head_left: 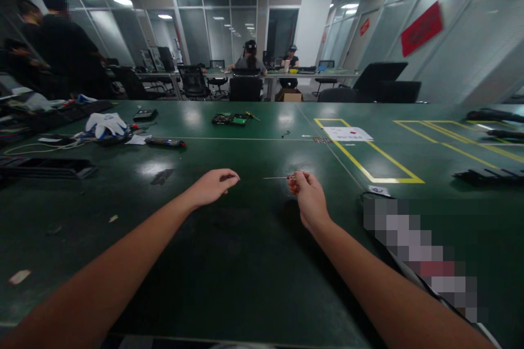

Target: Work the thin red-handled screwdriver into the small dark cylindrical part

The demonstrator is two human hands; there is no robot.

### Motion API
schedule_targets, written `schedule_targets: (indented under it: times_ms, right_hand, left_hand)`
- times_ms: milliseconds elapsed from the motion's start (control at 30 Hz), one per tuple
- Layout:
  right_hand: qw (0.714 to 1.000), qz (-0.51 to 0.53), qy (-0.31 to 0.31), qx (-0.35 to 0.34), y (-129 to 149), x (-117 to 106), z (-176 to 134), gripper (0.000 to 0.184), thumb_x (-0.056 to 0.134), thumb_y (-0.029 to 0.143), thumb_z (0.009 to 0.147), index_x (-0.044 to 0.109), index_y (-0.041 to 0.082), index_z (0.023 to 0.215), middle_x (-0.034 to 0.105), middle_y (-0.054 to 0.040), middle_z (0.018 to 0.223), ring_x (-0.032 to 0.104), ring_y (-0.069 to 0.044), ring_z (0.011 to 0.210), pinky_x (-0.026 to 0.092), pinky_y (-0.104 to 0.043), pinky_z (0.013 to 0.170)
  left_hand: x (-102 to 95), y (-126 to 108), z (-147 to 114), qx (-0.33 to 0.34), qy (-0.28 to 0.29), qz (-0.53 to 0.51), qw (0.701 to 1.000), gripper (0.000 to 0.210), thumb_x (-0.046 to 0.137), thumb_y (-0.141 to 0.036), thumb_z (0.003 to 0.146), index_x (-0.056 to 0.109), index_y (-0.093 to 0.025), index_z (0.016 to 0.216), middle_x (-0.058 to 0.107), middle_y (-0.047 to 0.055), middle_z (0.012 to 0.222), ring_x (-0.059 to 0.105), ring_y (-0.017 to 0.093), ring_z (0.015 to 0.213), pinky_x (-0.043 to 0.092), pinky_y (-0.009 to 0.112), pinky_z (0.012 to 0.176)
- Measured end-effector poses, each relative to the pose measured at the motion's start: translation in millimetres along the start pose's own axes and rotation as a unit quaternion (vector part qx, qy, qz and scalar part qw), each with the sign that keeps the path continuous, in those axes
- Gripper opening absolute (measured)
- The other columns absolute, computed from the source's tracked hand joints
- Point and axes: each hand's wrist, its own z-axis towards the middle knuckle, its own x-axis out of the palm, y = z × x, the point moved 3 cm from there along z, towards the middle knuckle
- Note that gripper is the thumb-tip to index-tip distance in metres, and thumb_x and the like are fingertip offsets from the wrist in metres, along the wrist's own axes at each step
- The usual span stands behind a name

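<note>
My right hand grips the reddish handle of a small screwdriver. The thin metal shaft of this screwdriver points left, level above the green table. Across a short gap from its tip is my left hand, with thumb and fingers drawn together in a pinch. Whatever those fingertips may hold is too small to make out. Both hands are a little above the tabletop, apart from each other.
White gloves, a black pen-shaped tool and a black tray lie left. Beyond my hands are green-and-black boxed parts beside a yellow-handled screwdriver. White paper overlaps a yellow-taped rectangle. A blurred-out object lies right. People are beyond.
</note>
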Motion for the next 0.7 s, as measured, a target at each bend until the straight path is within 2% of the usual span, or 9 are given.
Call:
schedule_targets:
  times_ms: [67, 133, 167, 267, 300, 400, 500, 600, 700]
  right_hand:
    - [1.0, 0.0, 0.007, -0.001, 0, 1, -1, 0.024, 0.071, 0.046, 0.082, 0.065, 0.024, 0.087, 0.068, -0.0008, 0.077, 0.061, -0.017, 0.07, 0.048, -0.032, 0.067]
    - [1.0, -0.001, 0.012, -0.001, 1, 1, -2, 0.023, 0.07, 0.046, 0.083, 0.065, 0.024, 0.087, 0.068, -0.0009, 0.077, 0.061, -0.017, 0.07, 0.048, -0.032, 0.067]
    - [1.0, -0.003, 0.014, -0.001, 1, 2, -3, 0.023, 0.07, 0.046, 0.083, 0.065, 0.024, 0.087, 0.068, -0.001, 0.078, 0.061, -0.017, 0.07, 0.048, -0.032, 0.067]
    - [1.0, -0.008, 0.015, -0.002, 3, 2, -5, 0.023, 0.07, 0.046, 0.083, 0.065, 0.024, 0.086, 0.069, -0.001, 0.077, 0.061, -0.016, 0.069, 0.049, -0.031, 0.066]
    - [1.0, -0.009, 0.016, -0.002, 3, 2, -5, 0.023, 0.07, 0.046, 0.083, 0.065, 0.024, 0.085, 0.069, -0.001, 0.077, 0.061, -0.016, 0.068, 0.049, -0.031, 0.065]
    - [1.0, -0.008, 0.02, 0.001, 3, 3, -5, 0.023, 0.07, 0.046, 0.083, 0.065, 0.023, 0.085, 0.068, -0.0009, 0.076, 0.06, -0.016, 0.066, 0.048, -0.031, 0.064]
    - [1.0, -0.009, 0.022, 0.005, 1, 4, -5, 0.023, 0.07, 0.046, 0.083, 0.065, 0.023, 0.085, 0.068, -0.0008, 0.076, 0.059, -0.016, 0.066, 0.048, -0.031, 0.064]
    - [1.0, -0.007, 0.023, 0.008, 2, 4, -6, 0.023, 0.071, 0.045, 0.083, 0.065, 0.023, 0.086, 0.067, -0.0007, 0.075, 0.059, -0.015, 0.066, 0.047, -0.031, 0.064]
    - [0.999, -0.008, 0.03, 0.006, 4, 5, -8, 0.025, 0.072, 0.047, 0.082, 0.066, 0.023, 0.085, 0.067, -0.0007, 0.074, 0.058, -0.015, 0.065, 0.047, -0.031, 0.064]
  left_hand:
    - [-32.0, 20, -9, -0.079, -0.066, -0.181, 0.978, 0.023, 0.063, -0.035, 0.09, 0.069, -0.017, 0.102, 0.066, 0.008, 0.095, 0.055, 0.015, 0.067, 0.034, 0.024, 0.05]
    - [-66.8, 38, -22, -0.118, -0.139, -0.373, 0.91, 0.016, 0.062, -0.027, 0.086, 0.064, -0.015, 0.097, 0.06, 0.006, 0.087, 0.051, 0.014, 0.062, 0.029, 0.023, 0.046]
    - [-84.0, 45, -29, -0.125, -0.153, -0.398, 0.896, 0.013, 0.059, -0.024, 0.086, 0.06, -0.015, 0.095, 0.058, 0.005, 0.086, 0.05, 0.014, 0.061, 0.031, 0.023, 0.047]
    - [-134.2, 68, -54, -0.129, -0.219, -0.423, 0.87, 0.006, 0.049, -0.02, 0.085, 0.051, -0.015, 0.089, 0.052, 0.004, 0.081, 0.046, 0.013, 0.059, 0.032, 0.022, 0.047]
    - [-148.8, 77, -63, -0.135, -0.252, -0.44, 0.852, 0.006, 0.05, -0.018, 0.083, 0.051, -0.015, 0.088, 0.053, 0.004, 0.081, 0.045, 0.014, 0.059, 0.033, 0.022, 0.047]
    - [-183.2, 110, -87, -0.123, -0.313, -0.485, 0.807, 0.007, 0.049, -0.012, 0.08, 0.049, -0.015, 0.086, 0.049, 0.003, 0.077, 0.041, 0.012, 0.057, 0.035, 0.02, 0.048]
    - [-208.5, 141, -110, -0.087, -0.372, -0.531, 0.757, 0.016, 0.037, -0.01, 0.084, 0.051, -0.015, 0.089, 0.045, 0.002, 0.073, 0.038, 0.013, 0.055, 0.037, 0.019, 0.048]
    - [-227.2, 161, -130, -0.062, -0.447, -0.539, 0.711, 0.029, 0.023, -0.007, 0.087, 0.052, -0.015, 0.089, 0.041, 0.002, 0.071, 0.037, 0.014, 0.054, 0.039, 0.02, 0.05]
    - [-235.3, 167, -140, -0.057, -0.492, -0.517, 0.698, 0.028, 0.023, -0.008, 0.086, 0.05, -0.015, 0.086, 0.038, 0.001, 0.071, 0.036, 0.014, 0.054, 0.038, 0.022, 0.051]
